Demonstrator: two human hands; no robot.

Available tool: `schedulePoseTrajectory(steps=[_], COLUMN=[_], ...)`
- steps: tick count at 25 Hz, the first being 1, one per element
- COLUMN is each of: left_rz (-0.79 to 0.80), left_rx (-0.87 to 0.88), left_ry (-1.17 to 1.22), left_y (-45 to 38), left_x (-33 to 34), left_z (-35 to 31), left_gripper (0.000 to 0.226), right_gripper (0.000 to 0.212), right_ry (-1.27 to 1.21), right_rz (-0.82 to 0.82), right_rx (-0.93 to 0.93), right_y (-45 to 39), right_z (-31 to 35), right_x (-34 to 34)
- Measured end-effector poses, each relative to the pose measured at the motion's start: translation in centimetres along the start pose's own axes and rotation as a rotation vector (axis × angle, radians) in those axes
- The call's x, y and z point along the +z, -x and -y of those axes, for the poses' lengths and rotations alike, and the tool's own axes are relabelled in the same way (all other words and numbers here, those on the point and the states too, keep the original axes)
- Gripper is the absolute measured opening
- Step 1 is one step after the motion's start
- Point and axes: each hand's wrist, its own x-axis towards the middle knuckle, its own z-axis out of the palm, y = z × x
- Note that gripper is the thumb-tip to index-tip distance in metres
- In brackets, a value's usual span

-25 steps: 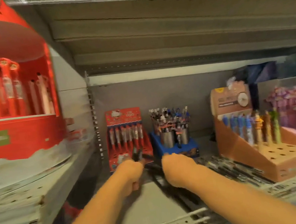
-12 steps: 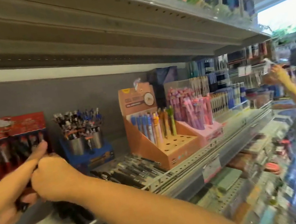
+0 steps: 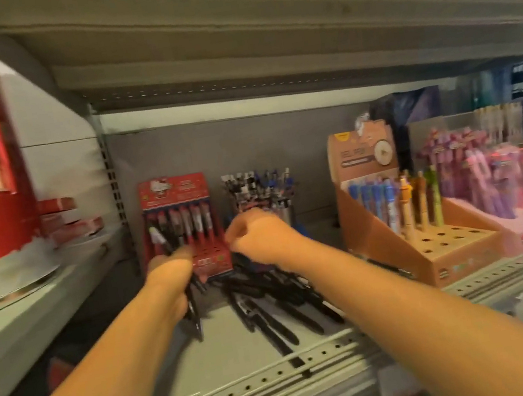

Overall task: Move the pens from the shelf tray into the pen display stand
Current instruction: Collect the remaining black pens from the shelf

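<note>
While motion blur softens every edge, these stand out.
Left hand point(image 3: 171, 277): fingers curled around a bundle of black pens point(image 3: 191, 306).
Right hand point(image 3: 261, 237): loosely fisted; cannot tell if it pinches anything.
Loose pens point(image 3: 270, 306): slim, black, heaped on the grey shelf point(image 3: 229, 350) beneath the right hand.
Red display stand point(image 3: 185, 223): upright just behind both hands.
Orange stand point(image 3: 430, 232): right, apart.

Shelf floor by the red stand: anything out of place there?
Yes. A heap of loose black pens lies criss-crossed on the grey metal shelf, some reaching its perforated front rail, while neighbouring displays hold pens upright. The left hand grips several black pens before the red cardboard pen stand.
</note>
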Motion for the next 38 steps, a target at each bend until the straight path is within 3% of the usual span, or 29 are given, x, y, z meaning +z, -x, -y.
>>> schedulePoseTrajectory(steps=[1,3,5,9,12,16,22,26,30,35,38], left_rz=[-0.002,0.005,0.029,-0.001,0.005,0.052,0.168,0.165,0.155,0.191,0.251], left_rx=[-0.029,-0.063,-0.033,-0.031,-0.056,-0.062,-0.094,-0.085,-0.082,-0.160,-0.179], left_ry=[-0.063,-0.213,-0.297,-0.337,-0.337,-0.391,-0.349,-0.341,-0.315,-0.034,0.088], left_y=[0.1,0.1,0.0,0.3,0.1,0.0,0.7,1.2,1.4,1.6,1.9], left_x=[-0.4,-0.3,-0.2,0.2,0.1,0.0,0.0,0.2,0.1,0.3,0.6], left_z=[-0.1,0.4,0.4,0.2,0.4,0.7,0.8,0.4,0.2,-0.5,-1.1], left_gripper=[0.021,0.025,0.030,0.014,0.016,0.012,0.016,0.015,0.015,0.028,0.034], right_gripper=[0.029,0.029,0.023,0.025,0.031,0.011,0.033,0.018,0.031,0.020,0.017], right_ry=[0.151,0.349,0.423,0.448,0.480,0.578,0.685,0.689,0.375,-0.823,-1.196], right_rz=[0.087,0.178,0.255,0.391,0.420,0.470,0.521,0.490,0.375,0.109,0.092], right_rx=[0.056,0.114,0.079,0.017,0.016,0.042,-0.011,0.019,0.243,0.304,0.347], right_y=[-1.4,-3.2,-4.0,-4.2,-4.5,-4.2,-2.6,-2.6,-2.7,-2.4,-2.4], right_z=[-0.2,-0.1,-0.7,-2.0,-2.6,-2.6,-1.9,-2.4,-2.8,-1.2,0.2], right_x=[-0.7,-1.2,-0.1,2.6,3.6,4.2,5.4,4.9,3.6,2.1,2.3])
